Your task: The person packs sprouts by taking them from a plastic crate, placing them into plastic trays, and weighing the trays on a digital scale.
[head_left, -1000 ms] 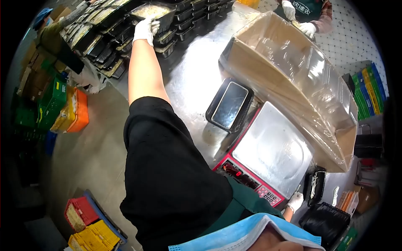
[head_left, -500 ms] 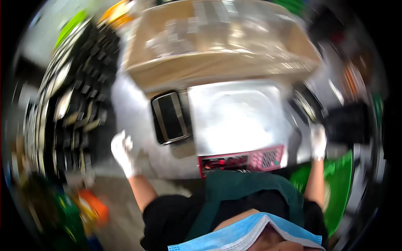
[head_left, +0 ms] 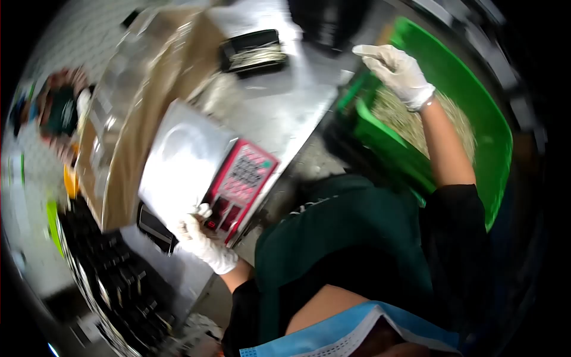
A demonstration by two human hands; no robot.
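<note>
While turned away from the stacked black trays [head_left: 116,276] at near left, now facing right, with the right hand [head_left: 395,74] raised over the far left edge of a green tub [head_left: 485,110]. Gloved in white and partly curled, with a finger stretched toward the left; too blurred to tell whether anything is pinched. Heaped inside the tub, below the hand and forearm: pale shreds [head_left: 410,122].

Stretched out to a filled tray on the stack one second ago, and off the stack half a second later; now bringing the left hand [head_left: 202,241] to the near end of the scale [head_left: 184,157]. Bent loosely at the fingers beside the red panel, with no item showing; impossible to tell whether touching or gripping.

To judge by the shift, turned from stacked trays to loose shreds, now close to the right hand.

Set at the scale's left, partly hidden: a black tray [head_left: 156,229]. Placed farther off: a black box [head_left: 237,62] of pale strips. Glimpsed at far left, past a plastic-lined carton [head_left: 151,89]: a co-worker [head_left: 62,113].
</note>
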